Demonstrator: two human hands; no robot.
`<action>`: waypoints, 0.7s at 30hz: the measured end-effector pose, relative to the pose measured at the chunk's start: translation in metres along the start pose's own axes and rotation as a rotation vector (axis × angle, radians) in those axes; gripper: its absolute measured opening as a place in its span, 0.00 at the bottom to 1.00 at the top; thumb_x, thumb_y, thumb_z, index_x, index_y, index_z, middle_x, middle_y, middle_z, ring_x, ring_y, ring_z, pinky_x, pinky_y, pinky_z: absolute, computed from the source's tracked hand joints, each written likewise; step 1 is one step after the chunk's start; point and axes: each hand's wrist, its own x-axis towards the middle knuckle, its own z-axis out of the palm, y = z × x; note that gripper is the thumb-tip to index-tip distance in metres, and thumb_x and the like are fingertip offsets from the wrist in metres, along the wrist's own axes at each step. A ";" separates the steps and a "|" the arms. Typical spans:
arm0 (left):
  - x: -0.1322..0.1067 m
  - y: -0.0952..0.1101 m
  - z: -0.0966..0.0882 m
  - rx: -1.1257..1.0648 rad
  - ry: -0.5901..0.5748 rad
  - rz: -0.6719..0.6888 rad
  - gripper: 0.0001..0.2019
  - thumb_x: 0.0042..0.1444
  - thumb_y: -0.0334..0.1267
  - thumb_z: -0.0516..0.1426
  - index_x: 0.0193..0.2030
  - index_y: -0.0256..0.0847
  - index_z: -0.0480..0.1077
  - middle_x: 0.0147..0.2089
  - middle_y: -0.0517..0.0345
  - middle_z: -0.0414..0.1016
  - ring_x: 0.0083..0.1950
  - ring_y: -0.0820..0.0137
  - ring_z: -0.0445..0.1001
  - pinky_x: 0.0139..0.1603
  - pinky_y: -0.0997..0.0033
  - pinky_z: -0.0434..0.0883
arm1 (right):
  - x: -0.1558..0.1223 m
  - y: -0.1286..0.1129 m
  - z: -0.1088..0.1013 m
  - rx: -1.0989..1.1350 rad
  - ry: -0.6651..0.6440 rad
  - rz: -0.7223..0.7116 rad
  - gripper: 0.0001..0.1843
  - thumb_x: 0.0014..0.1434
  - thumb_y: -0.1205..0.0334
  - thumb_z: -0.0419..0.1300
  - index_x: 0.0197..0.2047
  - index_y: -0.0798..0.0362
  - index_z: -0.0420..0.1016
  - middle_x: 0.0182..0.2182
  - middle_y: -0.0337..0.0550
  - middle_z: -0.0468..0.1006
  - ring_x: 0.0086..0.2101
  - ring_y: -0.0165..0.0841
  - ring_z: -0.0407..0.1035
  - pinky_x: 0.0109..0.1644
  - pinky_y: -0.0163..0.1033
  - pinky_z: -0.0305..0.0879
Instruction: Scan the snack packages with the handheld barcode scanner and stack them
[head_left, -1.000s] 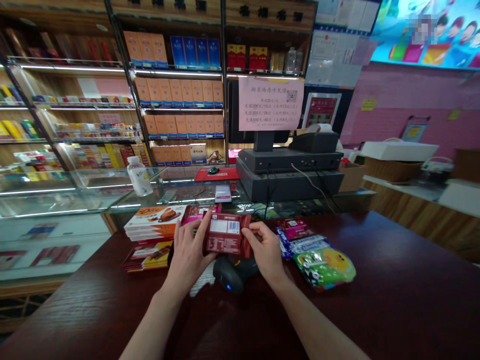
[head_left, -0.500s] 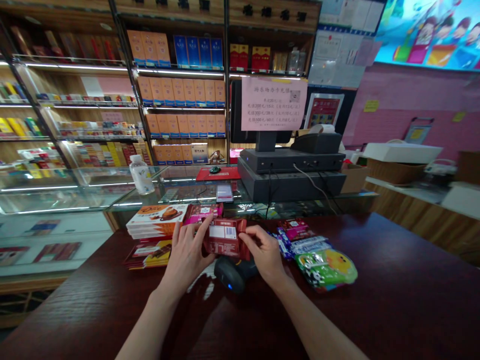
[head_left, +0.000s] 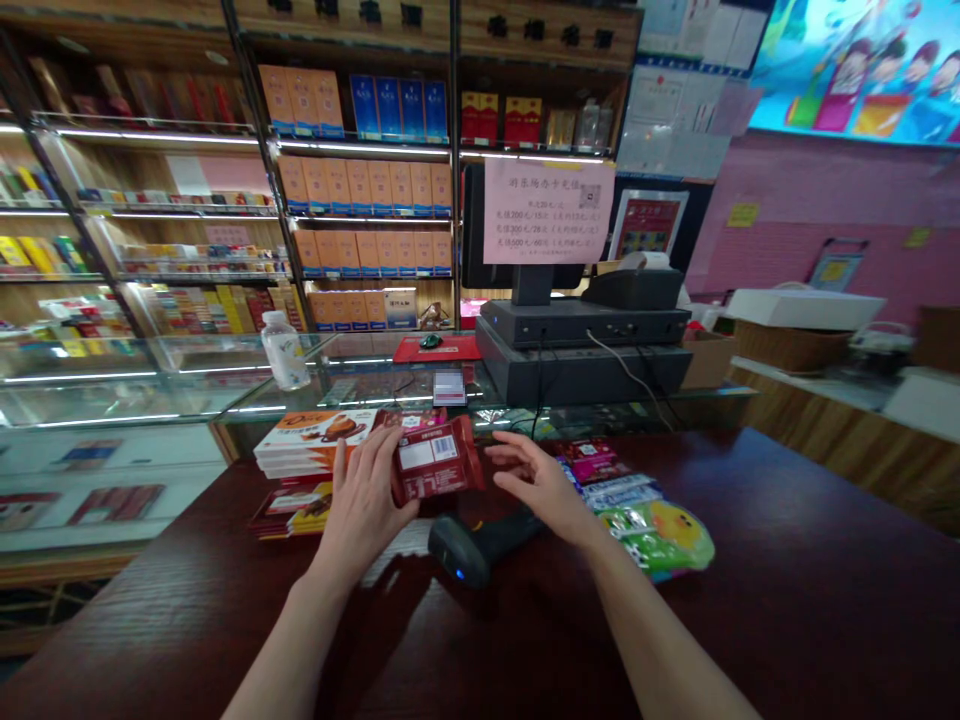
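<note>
My left hand (head_left: 365, 505) grips a dark red snack packet (head_left: 435, 460), its white barcode label facing up. My right hand (head_left: 536, 482) hangs open just to the right of the packet, touching nothing. A black handheld barcode scanner (head_left: 469, 548) lies on the dark wood counter (head_left: 750, 600) below and between my hands, its blue light on. Stacked orange chocolate boxes (head_left: 315, 432) lie left of my left hand. A green duck-print snack bag (head_left: 660, 535) and other packets lie to the right of my right hand.
Behind the counter stands a glass display case (head_left: 150, 385) holding a phone (head_left: 448, 388) and a water bottle (head_left: 284, 350). A black till with a monitor and receipt printer (head_left: 577, 340) stands right of centre. Shelves of boxed goods rise behind.
My right hand has let go of the packet and moved right, its fingers spread. The packet, still in my left hand, has turned and shifted slightly left. The scanner is more exposed.
</note>
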 end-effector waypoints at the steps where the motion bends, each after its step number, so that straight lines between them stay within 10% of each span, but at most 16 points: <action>1: 0.000 -0.003 0.000 0.010 0.011 -0.015 0.39 0.51 0.35 0.61 0.69 0.41 0.52 0.68 0.44 0.63 0.70 0.54 0.60 0.74 0.41 0.41 | -0.002 -0.002 -0.008 -0.084 -0.081 0.014 0.28 0.56 0.63 0.64 0.60 0.48 0.68 0.54 0.47 0.78 0.55 0.40 0.71 0.60 0.50 0.63; 6: 0.001 -0.013 -0.002 0.073 0.063 -0.059 0.40 0.50 0.35 0.61 0.70 0.39 0.52 0.66 0.42 0.64 0.68 0.52 0.62 0.74 0.41 0.42 | -0.012 -0.007 -0.028 -0.327 -0.452 0.123 0.38 0.47 0.67 0.68 0.62 0.47 0.67 0.57 0.45 0.75 0.57 0.42 0.68 0.61 0.48 0.60; 21: -0.002 -0.023 -0.004 0.100 0.098 -0.175 0.39 0.52 0.35 0.59 0.71 0.40 0.49 0.69 0.43 0.60 0.70 0.50 0.58 0.73 0.39 0.42 | -0.012 0.009 0.000 -0.675 -0.547 0.107 0.41 0.44 0.64 0.70 0.62 0.46 0.66 0.50 0.43 0.76 0.53 0.44 0.68 0.68 0.57 0.44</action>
